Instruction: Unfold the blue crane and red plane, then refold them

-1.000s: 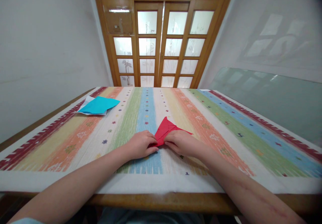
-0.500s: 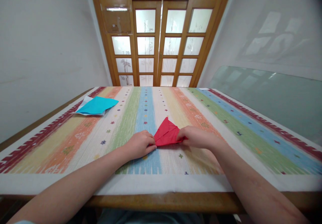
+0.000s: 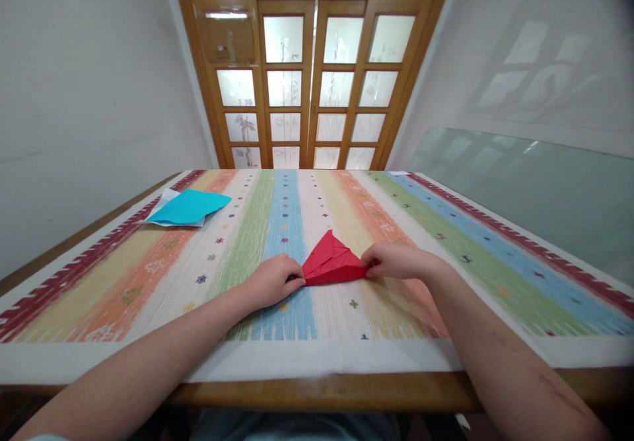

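A folded piece of red paper (image 3: pixel 333 261), roughly triangular with its point away from me, rests on the striped tablecloth (image 3: pixel 257 230) between my hands. Its left corner is pinched by my left hand (image 3: pixel 277 281), fingers curled over the edge and thumb below. At the opposite corner my right hand (image 3: pixel 389 259) grips the paper between thumb and fingertips. Crease lines and overlapping layers show on the upper face. The underside is hidden.
Toward the far left lie sheets of turquoise paper (image 3: pixel 191 207) with white paper (image 3: pixel 166 198) partly under them. The wooden table edge (image 3: pixel 317 391) runs close to my body. Beyond the table are glass-paned wooden doors (image 3: pixel 310 84), and a glass panel (image 3: pixel 535 183) leans at the right wall.
My right hand has slid outward to the right, from over the red paper to its right corner, exposing more of it. My left hand keeps its hold on the left corner.
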Action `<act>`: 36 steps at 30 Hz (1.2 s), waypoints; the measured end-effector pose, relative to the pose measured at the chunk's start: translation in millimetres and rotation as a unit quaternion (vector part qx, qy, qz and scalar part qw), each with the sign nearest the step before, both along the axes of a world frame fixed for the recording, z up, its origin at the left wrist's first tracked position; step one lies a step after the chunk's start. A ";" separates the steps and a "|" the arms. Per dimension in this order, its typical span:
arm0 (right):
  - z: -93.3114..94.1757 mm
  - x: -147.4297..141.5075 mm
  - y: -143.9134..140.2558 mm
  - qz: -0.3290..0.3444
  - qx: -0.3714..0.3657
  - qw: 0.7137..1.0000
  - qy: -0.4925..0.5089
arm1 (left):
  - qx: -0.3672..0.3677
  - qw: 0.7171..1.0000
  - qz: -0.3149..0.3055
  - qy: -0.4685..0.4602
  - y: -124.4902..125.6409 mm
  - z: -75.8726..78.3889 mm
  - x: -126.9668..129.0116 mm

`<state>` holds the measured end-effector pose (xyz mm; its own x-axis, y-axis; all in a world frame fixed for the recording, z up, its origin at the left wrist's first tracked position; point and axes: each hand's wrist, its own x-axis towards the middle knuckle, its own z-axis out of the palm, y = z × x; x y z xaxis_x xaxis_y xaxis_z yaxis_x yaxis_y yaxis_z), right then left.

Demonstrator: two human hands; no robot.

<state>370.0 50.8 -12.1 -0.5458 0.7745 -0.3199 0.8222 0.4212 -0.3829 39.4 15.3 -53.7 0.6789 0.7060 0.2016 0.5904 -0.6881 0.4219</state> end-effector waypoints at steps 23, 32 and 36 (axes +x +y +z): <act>8.6 -68.1 -35.6 0.015 0.280 0.954 0.102 | -0.028 0.999 0.026 -0.038 0.1 -2.3 2.3; -18.7 -85.3 -30.9 0.068 0.324 0.943 0.017 | -0.038 0.998 0.026 -0.044 5.6 -5.6 1.3; -28.0 -86.7 -22.7 0.082 0.347 0.934 -0.002 | -0.047 0.998 0.000 -0.051 7.8 -5.6 -0.5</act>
